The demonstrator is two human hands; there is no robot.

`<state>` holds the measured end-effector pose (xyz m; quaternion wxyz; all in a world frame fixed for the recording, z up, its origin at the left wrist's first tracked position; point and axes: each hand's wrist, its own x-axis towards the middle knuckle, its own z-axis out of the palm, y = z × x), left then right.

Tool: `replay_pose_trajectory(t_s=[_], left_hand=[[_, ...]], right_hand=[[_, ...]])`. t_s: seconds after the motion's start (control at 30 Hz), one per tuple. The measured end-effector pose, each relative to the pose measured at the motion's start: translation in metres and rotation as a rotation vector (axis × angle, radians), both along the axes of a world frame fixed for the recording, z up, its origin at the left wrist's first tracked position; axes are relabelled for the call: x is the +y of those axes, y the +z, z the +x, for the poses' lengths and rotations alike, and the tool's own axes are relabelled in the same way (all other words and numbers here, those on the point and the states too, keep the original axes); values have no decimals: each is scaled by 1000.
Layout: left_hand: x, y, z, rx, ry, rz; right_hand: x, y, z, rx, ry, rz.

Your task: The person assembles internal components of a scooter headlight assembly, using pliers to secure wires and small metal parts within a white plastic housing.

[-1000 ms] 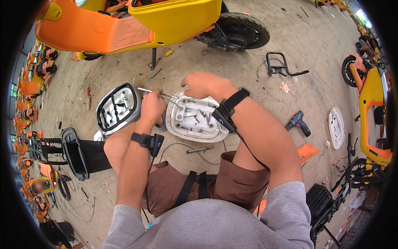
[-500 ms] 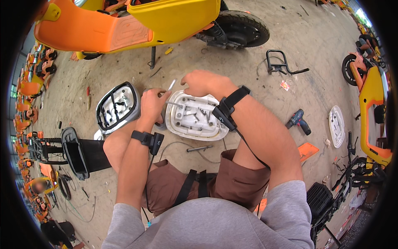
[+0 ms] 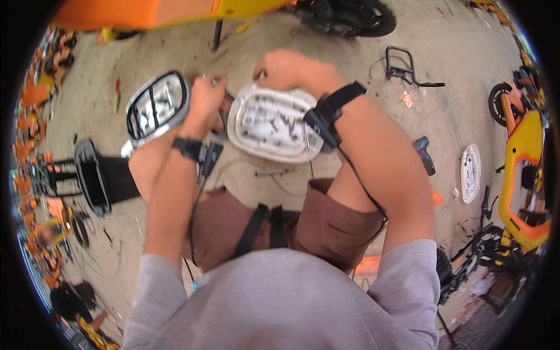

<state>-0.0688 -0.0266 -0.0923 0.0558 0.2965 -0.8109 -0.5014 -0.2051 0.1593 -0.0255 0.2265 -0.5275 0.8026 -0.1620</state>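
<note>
My left hand [image 3: 208,98] is closed at the left edge of a white shell-shaped cover [image 3: 236,140]. A thin, pale metal piece shows at its fingertips, too blurred to name. My right hand [image 3: 287,70] hovers above the far edge of that cover, its fingers curled inward; whatever they may pinch is hidden. Inside the cover lie several dark bolts [image 3: 286,125]. To the left, next to my knee, stands another white shell [image 3: 156,108] with a black rim and black straps.
A metal rod [image 3: 274,172] lies before my knees. A cordless drill [image 3: 424,154] is partly behind my right forearm. Farther right are a bent black frame [image 3: 399,65], another white cover [image 3: 470,174] and a yellow scooter body [image 3: 528,151]. An orange and yellow scooter [image 3: 175,13] stands ahead.
The view has tipped, so the floor things sit higher in it. Both hands stay around the cover; the pale metal piece at my left fingers shows less than before.
</note>
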Motion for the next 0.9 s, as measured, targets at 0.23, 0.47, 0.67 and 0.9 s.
replay_pose_trajectory(t_s=[0.23,0.47,0.67,0.9], left_hand=[[6,19,3,-24,130,288],[-1,11,1,-129,25,36],[-7,7,8,-214,-9,-214],[3,40,12,-379,-198,-255]], right_hand=[[-18,8,24,-33,41,131],[-33,4,22,25,9,145],[-52,24,34,88,-36,326],[-52,23,42,93,-74,238]])
